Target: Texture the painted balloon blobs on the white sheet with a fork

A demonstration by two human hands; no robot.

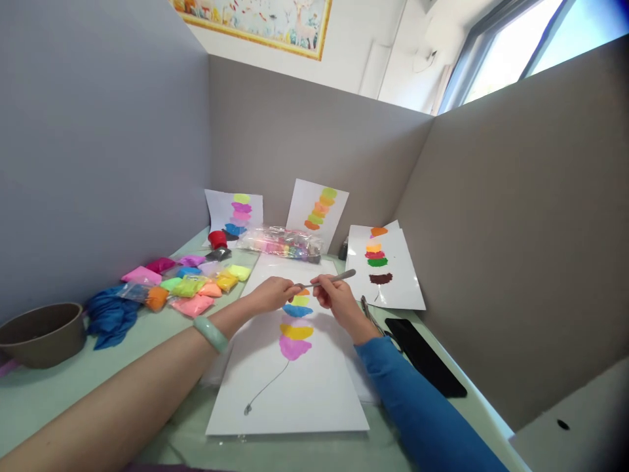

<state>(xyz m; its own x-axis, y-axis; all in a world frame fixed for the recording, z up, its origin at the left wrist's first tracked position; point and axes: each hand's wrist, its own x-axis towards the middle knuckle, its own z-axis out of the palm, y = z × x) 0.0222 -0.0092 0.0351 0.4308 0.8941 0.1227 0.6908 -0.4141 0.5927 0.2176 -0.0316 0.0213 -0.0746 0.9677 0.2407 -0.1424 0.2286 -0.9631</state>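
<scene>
- While the right hand [339, 303] pinches the grey tool [328, 280] near its middle, the left hand [273, 293] closes its fingertips on the tool's near-left tip; both sets of fingers are clamped on the tool, none spread.
- Location: the tool is held just above the white sheet [295, 387], over the top of the coloured clay stack, whose blue patch [297, 311], yellow patch [296, 332] and pink patch [293, 347] lie directly below the hands.
- Orientation: the tool's long axis runs nearly level, left to right across the view, rising slightly; its free end points right and away, toward the finished sheet [388, 275] by the partition.
- Risk, judged: the left fingertips cover the working tip, so a slip there could drag clay across clean paper or smear the patches beneath.
- Risk, judged: the right wrist hangs low over the patches; a dropped heel of the hand could flatten them.
- Risk, judged: the blue sleeve [417, 406] sits near the sheet's right edge and could shift it.
- Adjacent: clay packets [196, 288] lie to the left, well apart from the hands; a black flat object [425, 357] lies to the right.
</scene>
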